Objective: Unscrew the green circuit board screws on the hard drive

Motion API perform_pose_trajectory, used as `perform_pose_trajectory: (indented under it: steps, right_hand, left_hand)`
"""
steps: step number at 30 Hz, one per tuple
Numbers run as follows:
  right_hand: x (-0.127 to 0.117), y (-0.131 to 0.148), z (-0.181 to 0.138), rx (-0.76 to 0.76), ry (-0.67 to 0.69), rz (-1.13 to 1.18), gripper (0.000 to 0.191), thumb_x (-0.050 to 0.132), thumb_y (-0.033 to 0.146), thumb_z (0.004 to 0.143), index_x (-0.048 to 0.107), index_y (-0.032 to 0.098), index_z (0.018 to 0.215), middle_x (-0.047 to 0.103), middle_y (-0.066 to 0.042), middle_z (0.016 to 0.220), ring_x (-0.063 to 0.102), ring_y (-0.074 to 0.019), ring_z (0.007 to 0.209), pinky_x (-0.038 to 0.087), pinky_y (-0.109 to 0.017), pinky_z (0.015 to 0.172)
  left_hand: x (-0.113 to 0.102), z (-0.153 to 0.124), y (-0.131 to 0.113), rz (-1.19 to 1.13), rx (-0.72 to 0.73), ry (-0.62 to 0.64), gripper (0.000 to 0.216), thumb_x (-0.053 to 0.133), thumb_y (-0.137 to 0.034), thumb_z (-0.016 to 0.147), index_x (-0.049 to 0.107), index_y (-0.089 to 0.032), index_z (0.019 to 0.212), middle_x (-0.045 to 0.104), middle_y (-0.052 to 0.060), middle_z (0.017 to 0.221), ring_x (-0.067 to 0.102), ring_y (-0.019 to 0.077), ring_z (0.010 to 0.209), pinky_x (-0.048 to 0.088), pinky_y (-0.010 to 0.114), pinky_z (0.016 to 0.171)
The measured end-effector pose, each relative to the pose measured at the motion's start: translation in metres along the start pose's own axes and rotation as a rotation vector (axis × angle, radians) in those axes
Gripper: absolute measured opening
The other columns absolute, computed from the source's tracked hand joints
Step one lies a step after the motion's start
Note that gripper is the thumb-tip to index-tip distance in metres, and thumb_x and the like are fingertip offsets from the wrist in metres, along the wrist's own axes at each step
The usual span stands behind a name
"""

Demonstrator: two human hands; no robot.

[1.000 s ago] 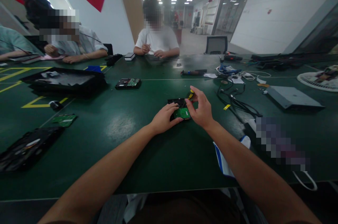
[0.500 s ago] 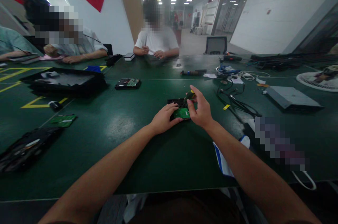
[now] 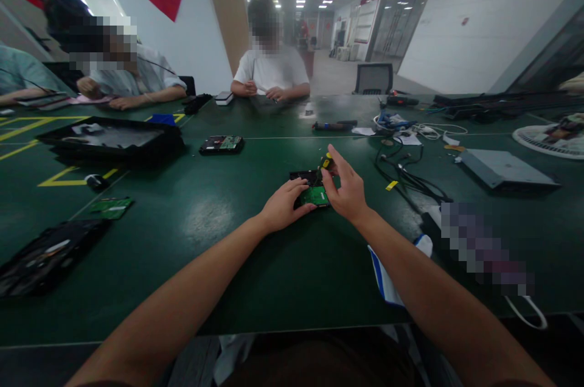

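A hard drive [image 3: 314, 195] with a green circuit board and a black frame lies on the green table in front of me. My left hand [image 3: 286, 204] grips its left side, fingers over the top and thumb along the near edge. In my right hand [image 3: 345, 187] is a screwdriver with a black and yellow handle [image 3: 326, 162], pinched between thumb and fingers. The tool stands tilted over the drive. Its tip is too small and dark to tell whether it touches a screw.
Another hard drive [image 3: 221, 144] lies further back, left of a dark screwdriver-like tool [image 3: 334, 125]. To the left are a black tray [image 3: 114, 137], a loose green board [image 3: 112, 207] and a black assembly [image 3: 50, 253]. Cables [image 3: 410, 174] and a grey metal box [image 3: 507, 168] are at right. Co-workers sit opposite.
The screwdriver handle has turned slightly in my right hand, showing more of its yellow part, and my right fingers have shifted a little. My left hand and the drive stay put.
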State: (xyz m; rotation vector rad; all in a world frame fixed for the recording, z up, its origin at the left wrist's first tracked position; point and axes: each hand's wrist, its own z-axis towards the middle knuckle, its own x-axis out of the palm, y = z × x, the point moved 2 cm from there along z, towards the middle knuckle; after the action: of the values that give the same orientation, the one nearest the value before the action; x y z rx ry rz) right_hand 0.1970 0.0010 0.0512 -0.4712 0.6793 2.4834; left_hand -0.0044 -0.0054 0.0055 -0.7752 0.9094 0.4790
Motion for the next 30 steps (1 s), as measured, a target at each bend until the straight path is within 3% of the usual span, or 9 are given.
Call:
perform_pose_trajectory:
  steps: [5,10,15,20,24,30]
  right_hand:
    - [0.0002,-0.0013,-0.001,0.005,-0.026,0.02,0.056,0.06,0.031,0.1,0.044,0.034,0.153,0.065,-0.008,0.13,0.07,-0.0228,0.101,0.066,-0.043,0.087]
    - [0.0011,-0.0026,-0.0016,0.029,-0.024,0.03,0.056,0.056,0.03,0.101,0.039,0.033,0.155,0.063,-0.009,0.137,0.071,-0.0238,0.103,0.065,-0.046,0.091]
    - [0.0009,-0.0018,-0.0005,0.012,-0.019,-0.013,0.057,0.061,0.034,0.099,0.042,0.032,0.153,0.064,-0.01,0.132,0.069,-0.0261,0.103,0.065,-0.047,0.088]
    - [0.0016,-0.0024,-0.0009,0.007,-0.001,0.002,0.061,0.054,0.029,0.101,0.034,0.034,0.159,0.061,-0.01,0.139,0.07,-0.0265,0.108,0.063,-0.051,0.096]
    - [0.0016,-0.0024,-0.0012,0.012,-0.012,0.016,0.059,0.059,0.033,0.1,0.039,0.035,0.155,0.065,-0.009,0.129,0.07,-0.0255,0.102,0.065,-0.049,0.091]
    - [0.0017,-0.0008,-0.0018,0.015,-0.009,0.028,0.058,0.054,0.03,0.102,0.037,0.032,0.157,0.063,-0.01,0.135,0.071,-0.0237,0.101,0.063,-0.048,0.096]
  left_hand:
    - [-0.0006,0.0,-0.0005,-0.002,0.011,-0.001,0.061,0.063,-0.056,0.095,0.058,-0.015,0.14,0.057,0.017,0.151,0.048,0.0302,0.147,0.036,0.049,0.125]
    - [-0.0005,0.0001,-0.0006,-0.005,0.005,-0.003,0.061,0.065,-0.056,0.094,0.059,-0.015,0.14,0.057,0.017,0.151,0.048,0.0305,0.146,0.036,0.049,0.125]
    - [-0.0004,-0.0004,-0.0014,-0.011,0.012,-0.011,0.061,0.064,-0.054,0.095,0.059,-0.013,0.139,0.057,0.017,0.15,0.049,0.0304,0.146,0.037,0.048,0.125]
    - [-0.0004,0.0,-0.0012,-0.007,0.007,-0.018,0.06,0.065,-0.056,0.094,0.06,-0.015,0.138,0.058,0.016,0.149,0.049,0.0305,0.145,0.038,0.049,0.124]
    - [-0.0008,0.0005,-0.0016,-0.007,0.008,-0.01,0.061,0.064,-0.056,0.095,0.059,-0.014,0.139,0.057,0.017,0.15,0.049,0.0305,0.145,0.038,0.048,0.124]
    - [-0.0003,0.0006,-0.0004,-0.013,0.002,-0.008,0.06,0.064,-0.056,0.094,0.059,-0.016,0.139,0.058,0.016,0.15,0.049,0.0305,0.145,0.039,0.05,0.123]
